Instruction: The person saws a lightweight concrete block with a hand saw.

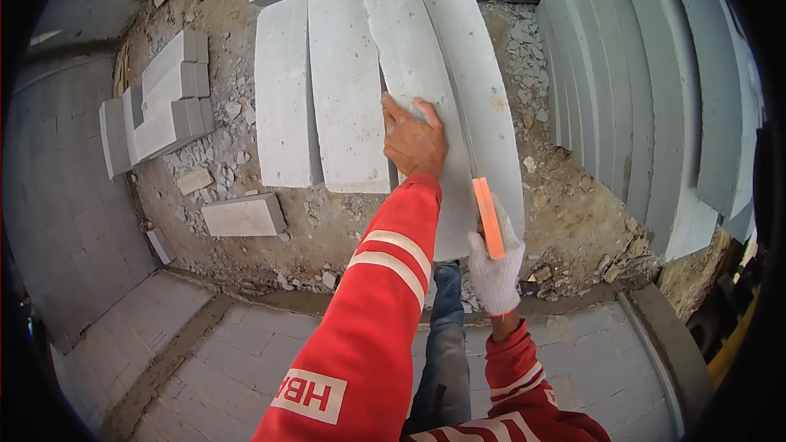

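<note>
My bare left hand [415, 141] presses down on a long pale concrete block [401, 24], its fingers curled at the block's left edge. In a white knitted glove, my right hand [497, 266] is closed around the orange handle of what looks like a handsaw [488, 217]. From the handle a thin dark line runs away from me between this block and the pale block on its right [479, 57]. The blade is seen edge-on, so its depth in that line cannot be made out. Two more pale blocks [282, 90] lie side by side on the left.
A stack of grey blocks [606, 74] stands at the right. Cut blocks [172, 106] and a short offcut [243, 215] lie on the left among rubble. A block wall [65, 221] rises at far left. Grey blockwork [254, 344] runs along the near side.
</note>
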Tool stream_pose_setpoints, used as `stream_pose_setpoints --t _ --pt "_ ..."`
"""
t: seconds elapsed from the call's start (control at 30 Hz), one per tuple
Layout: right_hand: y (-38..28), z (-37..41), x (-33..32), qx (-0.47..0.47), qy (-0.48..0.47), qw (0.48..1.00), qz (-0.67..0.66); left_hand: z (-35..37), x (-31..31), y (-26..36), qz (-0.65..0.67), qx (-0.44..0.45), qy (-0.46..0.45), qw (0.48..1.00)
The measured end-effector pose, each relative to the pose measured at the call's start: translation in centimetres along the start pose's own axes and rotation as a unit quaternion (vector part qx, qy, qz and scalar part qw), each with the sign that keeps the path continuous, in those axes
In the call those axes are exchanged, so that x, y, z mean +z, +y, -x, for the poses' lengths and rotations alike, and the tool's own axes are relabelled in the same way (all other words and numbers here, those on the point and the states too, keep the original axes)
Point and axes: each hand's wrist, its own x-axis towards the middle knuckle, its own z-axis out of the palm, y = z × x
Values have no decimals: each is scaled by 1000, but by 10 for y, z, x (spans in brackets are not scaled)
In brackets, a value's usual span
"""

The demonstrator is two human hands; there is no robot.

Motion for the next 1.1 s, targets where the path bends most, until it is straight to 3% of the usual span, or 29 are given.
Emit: stream_pose_setpoints --t 0.07,0.17,0.23,0.3,0.53,0.6,0.77,0.87,1.03,1.1 --pt "18 60 -20 13 -24 999 40 2 2 -6 2 -6 4 1000" --pt "11 31 -11 -24 4 1000 -6 2 5 -8 -4 1 12 1000" --pt "-13 -53 15 -20 9 999 -38 3 3 -4 -4 9 9 1000" --pt "-49 -89 26 -2 11 999 -47 -4 -1 0 -16 23 18 999" --pt "-43 -90 10 -64 1 988 -143 -1 6 -6 -24 14 38 999" --pt "-39 -83 3 1 -55 984 -167 1 3 -6 -11 31 55 998" --pt "4 8 -28 61 -55 991 -104 3 5 -4 -16 7 38 999" --pt "30 36 -30 6 -40 999 -31 0 2 -3 -16 -5 37 999" --pt "-40 -119 22 -45 21 986 -161 2 5 -6 -31 9 51 998" --pt "-66 -174 41 -52 11 996 -75 -2 4 -6 -14 6 29 999"
